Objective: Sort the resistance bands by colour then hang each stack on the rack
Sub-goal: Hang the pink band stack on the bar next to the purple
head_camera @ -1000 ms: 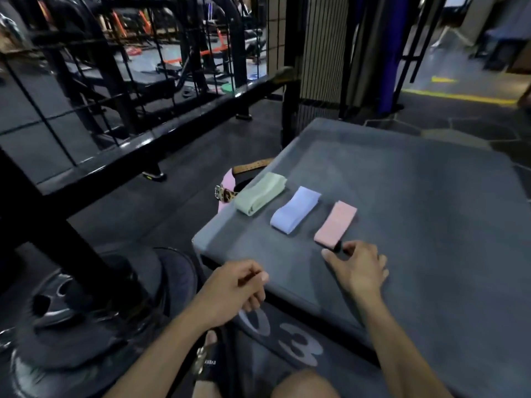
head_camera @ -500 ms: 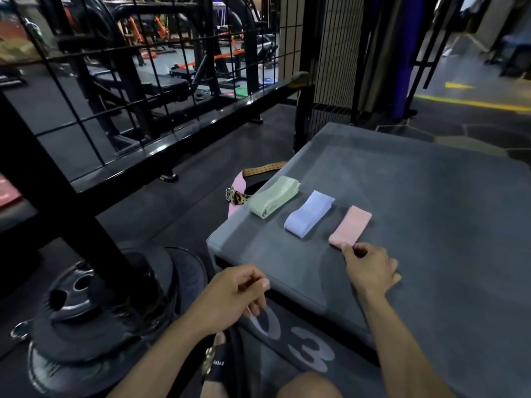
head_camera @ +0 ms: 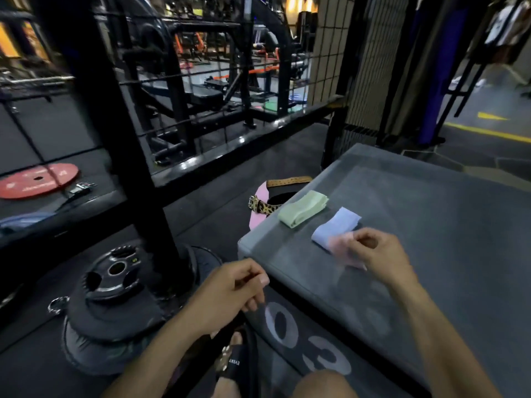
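Two folded resistance bands lie on the grey padded box: a green band near its left corner and a blue band to its right. My right hand pinches the pink band, which is lifted off the box and motion-blurred, overlapping the blue band's near end. My left hand hovers off the box's near left corner with fingers loosely curled and holds nothing. The black rack of bars and wire mesh stands to the left.
Stacked black weight plates sit on the floor beside the rack post. A red plate lies further left. A pink and leopard-print belt rests by the box's left edge. My sandalled foot is below.
My right hand has picked the pink band up from the box and carried it left toward the blue band. The view has tilted up and left. My left hand stays loosely curled.
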A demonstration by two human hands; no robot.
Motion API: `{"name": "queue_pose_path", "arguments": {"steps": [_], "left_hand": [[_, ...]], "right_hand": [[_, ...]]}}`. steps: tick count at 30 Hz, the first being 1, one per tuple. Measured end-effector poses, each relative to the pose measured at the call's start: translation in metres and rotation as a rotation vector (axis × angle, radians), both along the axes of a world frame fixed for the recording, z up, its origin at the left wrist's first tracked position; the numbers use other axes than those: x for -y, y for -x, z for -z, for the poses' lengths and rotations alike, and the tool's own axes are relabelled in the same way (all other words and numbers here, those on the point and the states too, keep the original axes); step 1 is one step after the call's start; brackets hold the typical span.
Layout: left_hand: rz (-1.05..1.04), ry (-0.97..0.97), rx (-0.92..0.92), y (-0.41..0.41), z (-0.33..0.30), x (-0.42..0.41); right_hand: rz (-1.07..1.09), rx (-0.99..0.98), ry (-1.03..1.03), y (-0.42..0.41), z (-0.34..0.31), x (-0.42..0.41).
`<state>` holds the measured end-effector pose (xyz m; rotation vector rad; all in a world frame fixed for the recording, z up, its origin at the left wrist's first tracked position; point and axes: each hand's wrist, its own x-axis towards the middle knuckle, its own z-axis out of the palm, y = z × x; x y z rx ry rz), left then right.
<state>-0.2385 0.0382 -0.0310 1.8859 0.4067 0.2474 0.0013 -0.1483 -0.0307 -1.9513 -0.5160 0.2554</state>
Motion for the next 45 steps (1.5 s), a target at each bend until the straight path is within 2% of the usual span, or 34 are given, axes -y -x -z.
{"name": "queue_pose_path", "arguments": {"steps": [4, 7, 11, 15, 18, 22, 26, 31, 34, 36, 39, 42, 45], "left_hand": [[-0.130, -0.068, 0.227, 0.051, -0.046, -0.004], [-0.178, -0.156, 0.296, 0.099, -0.078, -0.011], [-0.114, -0.001, 0.177, 0.171, -0.101, -0.016], [-0.211, 0.025, 0.011, 0.254, -0.099, -0.022], [-0.202, -0.064, 0.110, 0.312, -0.099, -0.025], [-0.263, -0.322, 0.076, 0.377, -0.103, -0.030], [-0.386, -0.502, 0.019, 0.425, -0.110, -0.023], [-0.536, -0.388, -0.057, 0.477, -0.113, -0.001], [-0.653, -0.501, -0.088, 0.501, -0.112, 0.012], [-0.761, -0.539, -0.014, 0.513, -0.116, 0.017], [-0.922, -0.479, 0.194, 0.526, -0.137, 0.014], [-1.041, -0.552, 0.221, 0.533, -0.160, -0.003], [-1.127, -0.495, 0.225, 0.537, -0.172, -0.016]], "right_hand": [[-0.524, -0.068, 0.276, 0.065, -0.079, -0.022], [-0.856, -0.048, 0.383, 0.132, -0.129, -0.054], [-1.205, 0.211, 0.578, 0.230, -0.174, -0.105], [-1.411, 0.312, 0.635, 0.307, -0.196, -0.144], [-1.511, 0.380, 0.625, 0.352, -0.200, -0.166], [-1.612, 0.311, 0.574, 0.403, -0.199, -0.189], [-1.676, 0.402, 0.506, 0.442, -0.188, -0.208], [-1.767, 0.378, 0.478, 0.485, -0.168, -0.214], [-1.808, 0.472, 0.411, 0.509, -0.166, -0.212], [-1.819, 0.520, 0.331, 0.526, -0.180, -0.211], [-1.811, 0.536, 0.205, 0.549, -0.215, -0.222], [-1.782, 0.554, 0.162, 0.567, -0.243, -0.243], [-1.762, 0.544, 0.181, 0.580, -0.258, -0.260]]}}
